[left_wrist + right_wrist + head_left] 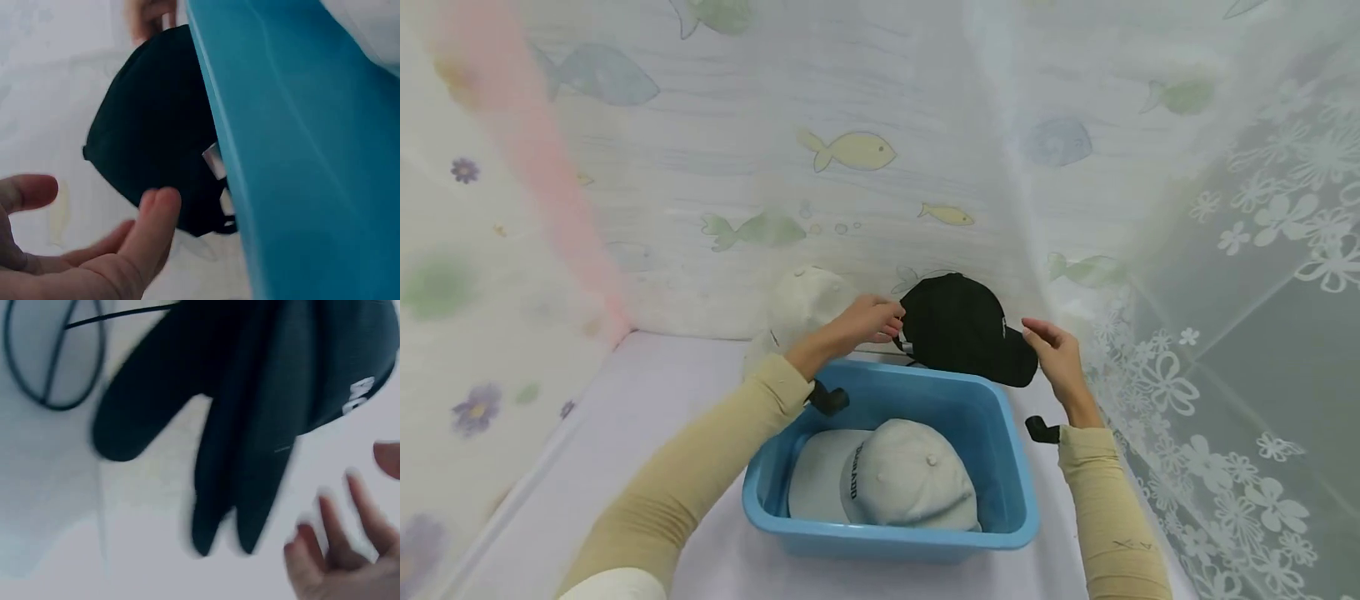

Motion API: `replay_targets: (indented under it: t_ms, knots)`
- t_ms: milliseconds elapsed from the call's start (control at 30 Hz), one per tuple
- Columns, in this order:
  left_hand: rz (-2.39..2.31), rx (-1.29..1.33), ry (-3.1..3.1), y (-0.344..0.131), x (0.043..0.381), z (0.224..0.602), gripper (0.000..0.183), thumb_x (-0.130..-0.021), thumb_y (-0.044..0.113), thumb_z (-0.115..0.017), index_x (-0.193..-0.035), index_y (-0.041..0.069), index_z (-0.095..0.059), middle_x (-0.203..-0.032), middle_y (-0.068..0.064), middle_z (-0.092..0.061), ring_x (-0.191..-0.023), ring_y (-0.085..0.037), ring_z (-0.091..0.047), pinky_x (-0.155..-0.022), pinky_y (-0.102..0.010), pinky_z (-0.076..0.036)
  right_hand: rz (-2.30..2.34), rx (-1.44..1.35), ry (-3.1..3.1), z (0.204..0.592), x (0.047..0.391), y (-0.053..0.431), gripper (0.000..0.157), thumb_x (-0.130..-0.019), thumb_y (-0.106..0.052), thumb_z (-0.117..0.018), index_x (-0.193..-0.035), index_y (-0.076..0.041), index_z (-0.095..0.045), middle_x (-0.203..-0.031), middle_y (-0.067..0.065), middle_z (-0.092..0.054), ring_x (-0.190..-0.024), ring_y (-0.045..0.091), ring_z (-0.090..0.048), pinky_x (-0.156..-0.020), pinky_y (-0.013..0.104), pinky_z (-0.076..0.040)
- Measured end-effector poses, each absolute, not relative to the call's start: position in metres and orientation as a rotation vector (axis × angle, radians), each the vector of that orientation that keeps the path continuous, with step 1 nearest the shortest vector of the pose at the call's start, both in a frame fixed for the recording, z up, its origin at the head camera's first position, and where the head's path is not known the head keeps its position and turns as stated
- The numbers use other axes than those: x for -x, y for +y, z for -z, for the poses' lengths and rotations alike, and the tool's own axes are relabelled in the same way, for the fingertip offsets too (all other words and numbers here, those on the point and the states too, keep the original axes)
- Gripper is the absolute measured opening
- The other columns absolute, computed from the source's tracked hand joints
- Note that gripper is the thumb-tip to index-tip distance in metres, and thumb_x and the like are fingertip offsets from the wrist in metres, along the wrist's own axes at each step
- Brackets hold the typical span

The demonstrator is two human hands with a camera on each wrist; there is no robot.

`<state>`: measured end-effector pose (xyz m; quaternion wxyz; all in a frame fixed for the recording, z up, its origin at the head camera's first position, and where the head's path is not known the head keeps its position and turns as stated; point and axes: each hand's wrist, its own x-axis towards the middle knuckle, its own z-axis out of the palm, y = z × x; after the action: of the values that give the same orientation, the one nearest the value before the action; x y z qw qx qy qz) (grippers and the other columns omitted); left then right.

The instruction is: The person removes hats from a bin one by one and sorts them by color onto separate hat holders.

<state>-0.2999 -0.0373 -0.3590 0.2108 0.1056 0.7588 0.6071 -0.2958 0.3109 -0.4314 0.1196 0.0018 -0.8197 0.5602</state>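
Observation:
A black cap (pixel 955 325) stands behind the far rim of a blue plastic tub (pixel 910 537), its brim pointing right. My left hand (pixel 868 319) is at the cap's back strap side, with thumb and fingers spread apart in the left wrist view; whether the fingertips (pixel 164 200) touch the cap is unclear. Near the brim is my right hand (pixel 1058 354), its fingers spread and apart from the black cap (pixel 356 356) in the right wrist view. Inside the tub lies a light grey cap (pixel 917 475), crown up, brim to the left, with dark lettering.
A white cap (pixel 808 304) sits behind the tub on the left, partly hidden by my left arm. Behind everything hangs a fish-print curtain (pixel 850 83). Sheer floral netting (pixel 1247 400) borders the right side. A thin black cable (pixel 56 406) loops near the black cap.

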Motion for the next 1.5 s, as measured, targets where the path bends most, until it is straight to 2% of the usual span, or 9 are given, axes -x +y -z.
replay_targets:
  t_ms: [267, 400, 500, 633, 767, 900, 1067, 1233, 1500]
  knots:
    - [-1.987, 0.147, 1.781, -0.017, 0.328, 0.379, 0.061, -0.107, 0.028, -0.043, -0.154, -0.009, -0.029, -0.148, -0.027, -0.047, -0.137, -0.038, -0.050, -0.117, -0.045, -0.040, -1.719, 0.284, -2.557, 0.463, 0.285, 0.320, 0.065, -0.107, -0.028, -0.052, -0.156, 0.007, -0.030, -0.158, 0.031, -0.033, -0.145, 0.043, -0.034, -0.120, 0.053, -0.031]
    - [-2.131, 0.221, 1.658, -0.016, 0.334, 0.385, 0.056, -0.107, 0.024, -0.043, -0.150, -0.010, -0.036, -0.146, -0.028, -0.049, -0.135, -0.037, -0.051, -0.116, -0.044, -0.042, -1.776, 0.292, -2.548, 0.465, 0.284, 0.323, 0.067, -0.107, -0.028, -0.052, -0.156, 0.009, -0.027, -0.156, 0.032, -0.034, -0.139, 0.038, -0.043, -0.117, 0.046, -0.038]
    - [-2.209, 0.266, 1.576, -0.015, 0.339, 0.387, 0.054, -0.106, 0.024, -0.045, -0.147, -0.011, -0.040, -0.143, -0.028, -0.050, -0.133, -0.038, -0.053, -0.112, -0.043, -0.045, -1.752, 0.312, -2.539, 0.463, 0.284, 0.327, 0.066, -0.106, -0.031, -0.053, -0.154, 0.010, -0.032, -0.150, 0.029, -0.042, -0.116, 0.019, -0.058, -0.105, 0.030, -0.048]
    - [-2.227, 0.298, 1.503, -0.012, 0.345, 0.387, 0.056, -0.105, 0.026, -0.046, -0.145, -0.013, -0.040, -0.139, -0.028, -0.050, -0.129, -0.037, -0.054, -0.112, -0.043, -0.046, -1.732, 0.321, -2.524, 0.457, 0.285, 0.330, 0.061, -0.106, -0.031, -0.054, -0.146, 0.013, -0.042, -0.121, 0.015, -0.060, -0.082, -0.002, -0.058, -0.083, 0.016, -0.054]
    - [-2.244, 0.352, 1.465, -0.010, 0.349, 0.387, 0.054, -0.106, 0.025, -0.044, -0.145, -0.013, -0.041, -0.117, -0.021, -0.055, -0.108, -0.030, -0.058, -0.111, -0.041, -0.047, -1.844, 0.301, -2.524, 0.453, 0.286, 0.332, 0.061, -0.106, -0.030, -0.054, -0.145, 0.016, -0.041, -0.102, -0.001, -0.058, -0.076, -0.001, -0.058, -0.078, 0.016, -0.056]
    - [-2.256, 0.386, 1.446, -0.009, 0.350, 0.387, 0.050, -0.106, 0.023, -0.043, -0.144, -0.011, -0.042, -0.097, -0.013, -0.052, -0.087, -0.022, -0.054, -0.107, -0.039, -0.049, -2.021, 0.298, -2.530, 0.452, 0.287, 0.333, 0.070, -0.107, -0.033, -0.051, -0.153, 0.015, -0.029, -0.126, 0.017, -0.054, -0.082, 0.000, -0.059, -0.081, 0.016, -0.056]
    - [-2.258, 0.398, 1.453, -0.008, 0.349, 0.385, 0.048, -0.107, 0.019, -0.044, -0.146, -0.008, -0.041, -0.095, -0.011, -0.052, -0.083, -0.020, -0.052, -0.103, -0.037, -0.050, -2.176, 0.340, -2.511, 0.455, 0.290, 0.334, 0.078, -0.107, -0.037, -0.051, -0.158, 0.010, -0.017, -0.159, 0.033, -0.025, -0.089, -0.002, -0.059, -0.086, 0.015, -0.054]
    - [-2.271, 0.396, 1.510, -0.007, 0.350, 0.383, 0.044, -0.106, 0.017, -0.046, -0.143, -0.008, -0.046, -0.092, -0.009, -0.054, -0.081, -0.018, -0.054, -0.095, -0.034, -0.053, -2.190, 0.311, -2.508, 0.457, 0.294, 0.335, 0.080, -0.106, -0.036, -0.053, -0.159, 0.008, -0.013, -0.163, 0.032, -0.019, -0.100, 0.004, -0.061, -0.090, 0.014, -0.053]
    - [-2.350, 0.420, 1.415, -0.003, 0.349, 0.374, 0.041, -0.106, 0.017, -0.051, -0.140, -0.007, -0.048, -0.092, -0.008, -0.052, -0.085, -0.020, -0.054, -0.108, -0.038, -0.049, -2.217, 0.279, -2.419, 0.454, 0.298, 0.333, 0.076, -0.106, -0.026, -0.055, -0.158, 0.010, -0.013, -0.150, 0.028, -0.034, -0.082, -0.002, -0.064, -0.080, 0.012, -0.055]
